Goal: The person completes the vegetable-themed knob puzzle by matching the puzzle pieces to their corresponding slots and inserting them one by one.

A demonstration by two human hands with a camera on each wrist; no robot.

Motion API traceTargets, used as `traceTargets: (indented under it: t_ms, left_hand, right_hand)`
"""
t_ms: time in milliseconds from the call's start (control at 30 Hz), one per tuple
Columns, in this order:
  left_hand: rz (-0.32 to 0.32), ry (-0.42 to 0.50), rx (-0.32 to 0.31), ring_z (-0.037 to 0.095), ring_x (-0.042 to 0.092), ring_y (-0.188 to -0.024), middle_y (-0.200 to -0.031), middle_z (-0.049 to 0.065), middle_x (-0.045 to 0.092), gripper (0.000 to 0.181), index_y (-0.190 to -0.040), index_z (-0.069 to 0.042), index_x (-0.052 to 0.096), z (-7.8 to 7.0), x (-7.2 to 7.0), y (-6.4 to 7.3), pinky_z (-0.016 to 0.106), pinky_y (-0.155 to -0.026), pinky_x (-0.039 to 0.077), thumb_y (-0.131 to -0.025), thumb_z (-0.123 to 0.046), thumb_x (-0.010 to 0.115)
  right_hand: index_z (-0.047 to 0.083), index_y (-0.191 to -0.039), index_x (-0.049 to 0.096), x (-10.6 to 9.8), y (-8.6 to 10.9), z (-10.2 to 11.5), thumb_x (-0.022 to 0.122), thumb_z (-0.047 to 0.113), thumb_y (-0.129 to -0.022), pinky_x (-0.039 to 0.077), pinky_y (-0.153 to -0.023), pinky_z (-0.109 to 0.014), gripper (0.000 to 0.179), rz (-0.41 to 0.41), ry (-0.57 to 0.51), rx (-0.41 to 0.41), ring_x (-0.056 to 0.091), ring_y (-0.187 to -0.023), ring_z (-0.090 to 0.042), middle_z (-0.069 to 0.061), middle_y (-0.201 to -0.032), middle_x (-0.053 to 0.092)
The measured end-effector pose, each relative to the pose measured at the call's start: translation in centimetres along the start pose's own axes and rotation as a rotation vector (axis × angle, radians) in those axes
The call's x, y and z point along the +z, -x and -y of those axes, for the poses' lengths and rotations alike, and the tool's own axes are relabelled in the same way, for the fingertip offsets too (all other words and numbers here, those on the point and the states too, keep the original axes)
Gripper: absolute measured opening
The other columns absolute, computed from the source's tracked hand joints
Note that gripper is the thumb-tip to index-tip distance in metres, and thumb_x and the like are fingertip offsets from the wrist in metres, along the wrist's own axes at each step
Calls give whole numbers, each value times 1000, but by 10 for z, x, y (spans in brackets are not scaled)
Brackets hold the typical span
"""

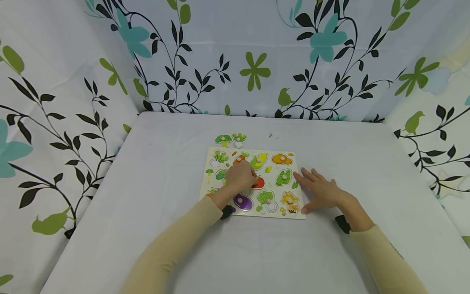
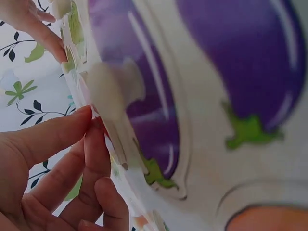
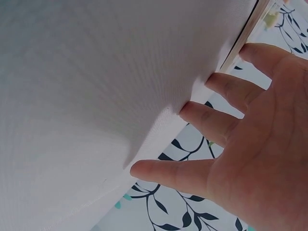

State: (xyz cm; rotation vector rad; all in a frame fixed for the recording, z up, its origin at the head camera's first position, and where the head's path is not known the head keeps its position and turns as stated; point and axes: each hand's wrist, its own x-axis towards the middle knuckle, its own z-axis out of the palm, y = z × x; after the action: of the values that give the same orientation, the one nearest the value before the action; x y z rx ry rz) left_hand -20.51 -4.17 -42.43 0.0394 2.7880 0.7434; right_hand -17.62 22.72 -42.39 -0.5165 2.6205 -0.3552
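A wooden vegetable puzzle board (image 1: pixel 269 214) lies on the table. Over its middle, my left hand (image 1: pixel 240 176) pinches the tomato puzzle piece (image 1: pixel 259 183) between thumb and index finger (image 2: pixel 96 149), and the piece's knob is hidden behind the fingertips. In the left wrist view, the eggplant piece (image 2: pixel 154 113) with its pale knob sits close by the pinching fingers. On the board's right side, my right hand (image 1: pixel 323 191) is spread, its fingertips resting on the white cloth and one fingertip right at the board's edge (image 3: pixel 245 36).
Just behind the board lie a loose broccoli piece (image 1: pixel 223 140) and a white-rooted leafy piece (image 1: pixel 239 140). Corn (image 1: pixel 259 161), pumpkin (image 1: pixel 282 159) and mushroom (image 1: pixel 290 200) pieces sit on the board. Patterned curtains (image 1: pixel 220 49) surround the white-covered table (image 1: pixel 165 163).
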Motion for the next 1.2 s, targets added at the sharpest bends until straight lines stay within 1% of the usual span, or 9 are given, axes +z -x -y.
traceTargets:
  t_ms: [300, 500, 733, 833, 933, 1000, 1067, 1100, 1200]
  left_hand:
    - [32, -24, -13, 13, 58, -66, -87, -2, 72, 5, -80, -18, 76, -1, -4, -3, 26, -50, 43, -80, -21, 79]
    - [11, -2, -23, 14, 60, -70, -92, -1, 73, 5, -82, -16, 77, 0, -3, -2, 26, -52, 44, -81, -21, 78]
    - [1, -65, 1, 14, 55, -62, -71, -2, 66, 16, -66, -16, 71, -3, -2, -5, 26, -46, 39, -80, -20, 77]
    - [16, -86, -4, 14, 53, -63, -69, -3, 63, 15, -66, -17, 70, -3, -2, -6, 26, -47, 39, -79, -21, 77]
    - [63, -48, 9, 14, 55, -65, -77, -2, 68, 10, -77, -17, 74, 0, -4, -7, 25, -49, 40, -80, -26, 79]
    - [92, -11, 7, 15, 57, -70, -89, -1, 70, 18, -91, -17, 75, 4, -10, -7, 24, -52, 41, -80, -31, 79]
    - [95, 36, -7, 17, 60, -77, -102, 0, 71, 28, -103, -17, 74, 11, -19, -9, 25, -55, 41, -81, -35, 77]
    - [78, 52, -27, 18, 61, -80, -106, 1, 70, 32, -107, -17, 73, 15, -26, -11, 25, -57, 41, -82, -36, 76]
    - [-48, 103, -93, 21, 63, -82, -110, 4, 70, 34, -115, -16, 69, 31, -49, -22, 27, -58, 42, -87, -34, 72]
  right_hand:
    - [20, -156, 23, 0, 2, 0, 86, 47, -64, 6, -98, -86, 115, 1, -11, 12, 4, -148, -49, -19, -164, 11]
    - [20, -156, 24, -2, 2, 1, 86, 47, -64, 7, -98, -86, 115, -2, -5, 15, 4, -148, -49, -19, -164, 12]
    - [18, -156, 25, -3, 2, 2, 86, 48, -63, 8, -97, -87, 115, -13, -10, 2, 6, -147, -50, -20, -163, 13]
    - [19, -156, 25, -2, 2, 1, 86, 48, -63, 8, -97, -87, 115, -11, -13, 0, 5, -147, -50, -20, -163, 13]
    - [19, -156, 25, -1, 2, 0, 86, 49, -63, 8, -97, -87, 116, -11, -12, 0, 5, -147, -50, -20, -163, 12]
    - [18, -156, 24, 0, 2, 0, 86, 49, -63, 9, -96, -87, 116, -10, -11, 1, 5, -147, -50, -20, -163, 12]
    - [19, -156, 24, 0, 2, -1, 86, 49, -63, 8, -97, -86, 116, -7, -14, 5, 4, -147, -50, -19, -163, 12]
    - [19, -156, 24, 0, 3, -1, 86, 48, -63, 8, -97, -86, 115, -7, -15, 4, 4, -147, -50, -19, -163, 12]
    - [18, -156, 24, 0, 2, 0, 86, 48, -64, 8, -97, -86, 115, -8, -13, -5, 5, -147, -50, -20, -163, 12]
